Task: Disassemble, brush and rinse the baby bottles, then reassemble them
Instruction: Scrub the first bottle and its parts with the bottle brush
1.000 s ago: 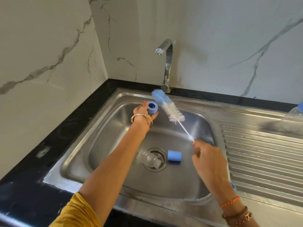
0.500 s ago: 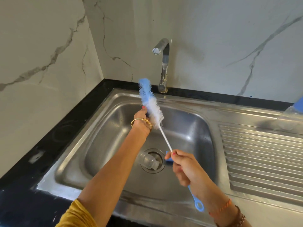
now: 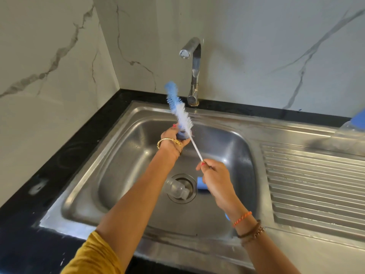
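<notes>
- Both hands are working over the sink basin: the left hand (image 3: 171,140) is gripping a blue bottle collar ring (image 3: 182,134), and the right hand (image 3: 214,176) is pinching the thin white stem of the bottle brush (image 3: 180,113).
- Stainless steel sink (image 3: 122,135) is sitting in a black countertop (image 3: 65,155), with its ribbed drainboard (image 3: 316,184) lying to the right; no brand or writing is showing on it.
- Chrome tap (image 3: 194,72) is standing behind the basin, against the marble wall (image 3: 49,56).
- Bottle brush is slanting up and left, its white and blue bristles poking out past the ring toward the tap.
- Clear baby bottle (image 3: 176,189) is lying on its side over the drain, with no readable label.
- Blue cap (image 3: 201,182) is lying just right of the drain, partly hidden by the right hand.
</notes>
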Demonstrator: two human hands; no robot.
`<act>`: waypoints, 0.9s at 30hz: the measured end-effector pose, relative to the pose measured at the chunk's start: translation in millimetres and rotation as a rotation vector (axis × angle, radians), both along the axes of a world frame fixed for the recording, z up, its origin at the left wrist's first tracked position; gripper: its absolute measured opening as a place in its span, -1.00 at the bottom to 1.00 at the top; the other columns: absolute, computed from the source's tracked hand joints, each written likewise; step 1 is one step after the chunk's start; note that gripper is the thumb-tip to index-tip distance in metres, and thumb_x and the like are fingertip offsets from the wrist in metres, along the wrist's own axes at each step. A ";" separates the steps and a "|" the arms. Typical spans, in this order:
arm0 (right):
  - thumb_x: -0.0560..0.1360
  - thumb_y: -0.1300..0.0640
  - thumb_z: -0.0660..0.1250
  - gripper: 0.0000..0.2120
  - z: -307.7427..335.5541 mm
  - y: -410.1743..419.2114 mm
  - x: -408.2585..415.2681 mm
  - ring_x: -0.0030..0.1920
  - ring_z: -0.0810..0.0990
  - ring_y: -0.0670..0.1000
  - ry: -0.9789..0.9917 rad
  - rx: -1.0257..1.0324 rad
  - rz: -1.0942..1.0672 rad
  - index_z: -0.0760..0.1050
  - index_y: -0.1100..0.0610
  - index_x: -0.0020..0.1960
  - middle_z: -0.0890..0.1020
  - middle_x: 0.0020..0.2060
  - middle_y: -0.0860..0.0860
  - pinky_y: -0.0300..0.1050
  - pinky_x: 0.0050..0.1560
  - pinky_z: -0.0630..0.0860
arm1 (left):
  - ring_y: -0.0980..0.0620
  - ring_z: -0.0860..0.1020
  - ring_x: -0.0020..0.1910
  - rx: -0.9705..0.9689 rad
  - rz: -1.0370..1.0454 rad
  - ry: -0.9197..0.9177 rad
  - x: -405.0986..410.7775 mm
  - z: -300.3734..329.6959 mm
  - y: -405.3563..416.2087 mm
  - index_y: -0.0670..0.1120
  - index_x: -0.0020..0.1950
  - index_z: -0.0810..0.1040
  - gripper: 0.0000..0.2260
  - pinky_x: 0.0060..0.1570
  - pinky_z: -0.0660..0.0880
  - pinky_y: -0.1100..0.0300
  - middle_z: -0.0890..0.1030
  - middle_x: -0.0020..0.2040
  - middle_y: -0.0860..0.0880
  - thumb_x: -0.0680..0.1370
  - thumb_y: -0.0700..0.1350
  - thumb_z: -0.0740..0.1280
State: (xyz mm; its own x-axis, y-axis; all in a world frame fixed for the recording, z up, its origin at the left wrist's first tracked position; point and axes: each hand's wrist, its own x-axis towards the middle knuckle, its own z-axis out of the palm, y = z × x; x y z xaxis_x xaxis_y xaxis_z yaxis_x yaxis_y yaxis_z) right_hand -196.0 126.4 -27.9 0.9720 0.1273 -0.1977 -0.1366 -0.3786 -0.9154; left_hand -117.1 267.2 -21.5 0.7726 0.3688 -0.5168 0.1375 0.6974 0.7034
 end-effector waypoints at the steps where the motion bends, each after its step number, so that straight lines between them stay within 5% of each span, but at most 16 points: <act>1: 0.55 0.22 0.14 -0.63 -5.2 -1.7 -4.8 -0.56 0.29 -0.15 0.000 -0.023 0.023 0.45 0.02 -0.40 0.34 -0.60 -0.12 -0.35 -0.52 0.24 | -0.10 0.47 -0.22 -0.017 0.030 0.006 3.2 -1.5 5.3 -0.21 -0.18 0.41 -0.82 -0.04 0.45 -0.06 0.47 -0.20 -0.18 0.61 -0.26 0.14; 5: 0.56 0.21 0.15 -0.63 -18.8 -4.0 -23.5 -0.62 0.28 -0.17 0.048 -0.010 0.090 0.46 0.04 -0.40 0.34 -0.68 -0.13 -0.41 -0.57 0.18 | -0.08 0.48 -0.27 -0.024 0.037 0.026 1.8 -10.4 8.2 -0.20 -0.17 0.41 -0.81 0.07 0.42 -0.02 0.46 -0.21 -0.18 0.60 -0.30 0.08; 8: 0.57 0.22 0.12 -0.65 -11.5 0.5 -7.7 -0.68 0.28 -0.17 0.057 0.044 0.023 0.47 0.06 -0.35 0.35 -0.72 -0.15 -0.42 -0.64 0.16 | -0.17 0.53 -0.19 -0.070 0.006 -0.014 -10.7 -9.4 -5.7 -0.18 -0.09 0.40 -0.86 0.08 0.41 -0.09 0.49 0.00 -0.24 0.62 -0.26 0.10; 13: 0.54 0.21 0.14 -0.70 -12.1 0.0 0.0 -0.49 0.39 -0.15 -0.170 -0.204 0.059 0.44 0.02 -0.34 0.44 -0.51 -0.12 -0.28 -0.42 0.29 | -0.17 0.50 -0.23 -0.089 0.015 -0.056 -9.2 -9.3 4.3 -0.20 -0.16 0.39 -0.84 0.23 0.37 -0.18 0.49 -0.12 -0.25 0.61 -0.25 0.13; 19: 0.54 0.24 0.13 -0.66 -5.3 6.0 12.2 -0.48 0.35 -0.10 -0.119 -0.054 0.001 0.48 0.03 -0.35 0.40 -0.51 -0.12 -0.24 -0.35 0.31 | -0.26 0.42 0.27 -0.103 0.007 -0.002 -14.6 -19.9 -7.0 -0.23 0.10 0.47 -0.85 0.20 0.35 -0.23 0.45 0.13 -0.24 0.61 -0.22 0.15; 23: 0.55 0.21 0.16 -0.61 -26.0 -10.9 -20.2 -0.55 0.32 -0.16 -0.046 -0.122 0.114 0.45 -0.01 -0.42 0.42 -0.62 -0.13 -0.38 -0.46 0.24 | -0.12 0.44 0.13 -0.182 0.104 0.056 -5.3 -28.0 14.1 -0.16 -0.10 0.44 -0.83 0.08 0.51 -0.02 0.45 0.20 -0.16 0.63 -0.23 0.10; 25: 0.55 0.19 0.16 -0.61 -32.4 -12.6 -27.8 -0.55 0.30 -0.15 0.014 -0.089 0.117 0.47 -0.01 -0.42 0.39 -0.62 -0.12 -0.34 -0.47 0.25 | -0.12 0.46 0.18 -0.203 0.101 0.057 -6.2 -26.6 14.2 -0.15 0.11 0.44 -0.82 -0.11 0.56 0.02 0.45 0.22 -0.18 0.64 -0.21 0.06; 27: 0.56 0.18 0.16 -0.62 -30.4 -8.3 -21.3 -0.51 0.34 -0.12 0.007 -0.084 0.088 0.47 0.00 -0.41 0.40 -0.56 -0.11 -0.28 -0.44 0.29 | -0.21 0.42 0.30 -0.237 0.069 0.023 -9.4 -21.4 5.6 -0.09 0.24 0.39 -0.77 0.06 0.44 -0.05 0.42 0.32 -0.22 0.65 -0.20 0.03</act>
